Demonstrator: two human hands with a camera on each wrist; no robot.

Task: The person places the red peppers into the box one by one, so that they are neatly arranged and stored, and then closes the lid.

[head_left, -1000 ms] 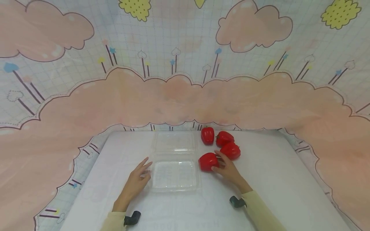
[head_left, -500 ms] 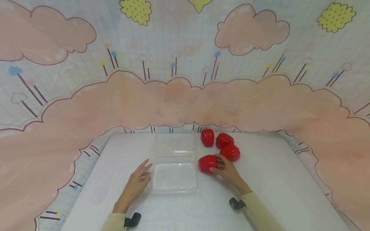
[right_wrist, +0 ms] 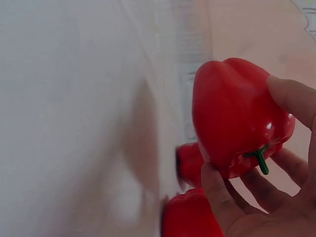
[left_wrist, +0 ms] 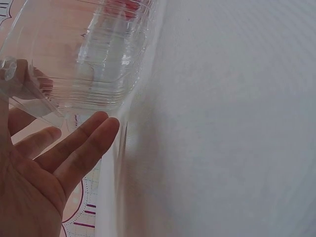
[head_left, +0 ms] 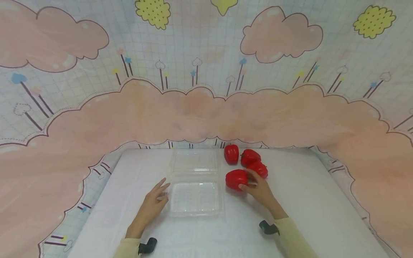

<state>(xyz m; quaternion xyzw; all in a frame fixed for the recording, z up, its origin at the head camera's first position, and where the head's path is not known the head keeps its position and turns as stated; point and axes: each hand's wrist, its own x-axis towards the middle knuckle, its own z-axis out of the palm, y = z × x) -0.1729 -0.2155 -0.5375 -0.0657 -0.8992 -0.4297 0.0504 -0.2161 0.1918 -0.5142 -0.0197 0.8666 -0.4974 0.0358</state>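
Observation:
A red bell pepper [head_left: 236, 180] with a green stem is held by my right hand [head_left: 260, 190]. In the right wrist view the thumb and fingers grip this pepper [right_wrist: 232, 113] around its stem end, and it appears lifted off the table. My left hand [head_left: 154, 204] is at the left side of a clear plastic clamshell box [head_left: 196, 213], fingers extended. The left wrist view shows its fingertips close beside the box wall [left_wrist: 94, 94]; whether they touch cannot be told. The box lies open, its lid [head_left: 195, 161] folded back toward the far edge.
Behind the held pepper lie more red bell peppers: one [head_left: 231, 154] by the lid, another [head_left: 250, 157] to its right, and a third [head_left: 259, 169] partly hidden by the right hand. A white cloth [head_left: 306, 200] covers the table. A patterned backdrop [head_left: 206, 114] rises behind.
My right hand, holding the pepper, has moved slightly right and away from me. The left hand and the box stay in place.

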